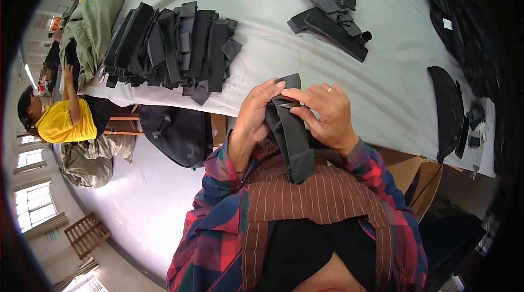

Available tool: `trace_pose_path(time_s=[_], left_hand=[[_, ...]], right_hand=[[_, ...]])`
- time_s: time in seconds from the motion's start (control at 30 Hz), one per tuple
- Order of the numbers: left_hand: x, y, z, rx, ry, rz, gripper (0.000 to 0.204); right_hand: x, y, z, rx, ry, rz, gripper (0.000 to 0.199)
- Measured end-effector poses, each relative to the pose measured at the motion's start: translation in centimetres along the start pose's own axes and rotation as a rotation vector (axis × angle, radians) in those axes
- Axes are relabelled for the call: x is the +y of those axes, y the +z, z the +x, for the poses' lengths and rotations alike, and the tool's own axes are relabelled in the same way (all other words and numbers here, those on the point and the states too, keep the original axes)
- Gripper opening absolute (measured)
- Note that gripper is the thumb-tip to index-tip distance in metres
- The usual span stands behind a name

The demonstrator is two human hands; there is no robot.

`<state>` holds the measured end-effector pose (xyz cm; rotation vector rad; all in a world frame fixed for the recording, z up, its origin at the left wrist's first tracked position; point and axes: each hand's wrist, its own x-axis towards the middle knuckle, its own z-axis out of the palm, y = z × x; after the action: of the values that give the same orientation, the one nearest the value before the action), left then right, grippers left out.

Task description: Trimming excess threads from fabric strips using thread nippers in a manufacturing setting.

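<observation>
Left hand [254,117] and right hand [326,114] both grasp one dark strap [292,131] at its upper end; strap hangs below the grip onto the apron [316,193]. Strap pile [174,46] lies beyond, upper left.

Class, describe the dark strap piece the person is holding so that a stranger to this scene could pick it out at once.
Start at the big grey table and come to its near edge, where the person's two hands meet. The dark padded strap hangs between the left hand and right hand, down to the striped brown apron. Unlike the row of stacked straps and the loose pile, it alone is off the table.
</observation>
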<state>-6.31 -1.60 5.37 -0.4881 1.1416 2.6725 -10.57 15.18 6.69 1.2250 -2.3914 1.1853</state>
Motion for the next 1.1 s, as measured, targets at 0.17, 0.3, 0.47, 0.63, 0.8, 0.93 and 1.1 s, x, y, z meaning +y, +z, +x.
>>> trace_pose_path(time_s=[0.17,0.3,0.47,0.63,0.8,0.93,1.1], left_hand=[[0.2,0.4,0.0,-0.041,0.017,0.006,0.017],[0.5,1.1,-0.4,-0.003,0.012,0.054,0.017],[0.6,0.8,-0.7,0.022,-0.002,0.052,0.017],[0.4,0.6,-0.9,0.028,-0.009,0.043,0.017],[0.0,0.4,-0.6,-0.019,0.025,0.11,0.023],[-0.7,1.4,-1.4,-0.086,0.031,0.124,0.035],[-2.2,0.0,-3.3,-0.16,-0.126,0.081,0.053]], right_hand=[[0.0,0.7,-0.3,0.053,-0.03,-0.048,0.033],[0.1,0.6,-0.4,0.054,-0.062,-0.066,0.035],[0.0,0.7,-0.8,0.181,0.002,-0.111,0.045],[2.5,-0.7,-0.2,0.328,0.229,0.044,0.038],[0.7,-1.2,0.4,0.054,0.59,0.815,0.029],[0.6,0.3,0.2,0.04,0.547,0.831,0.008],[1.7,0.2,0.2,0.214,0.639,0.886,0.008]])
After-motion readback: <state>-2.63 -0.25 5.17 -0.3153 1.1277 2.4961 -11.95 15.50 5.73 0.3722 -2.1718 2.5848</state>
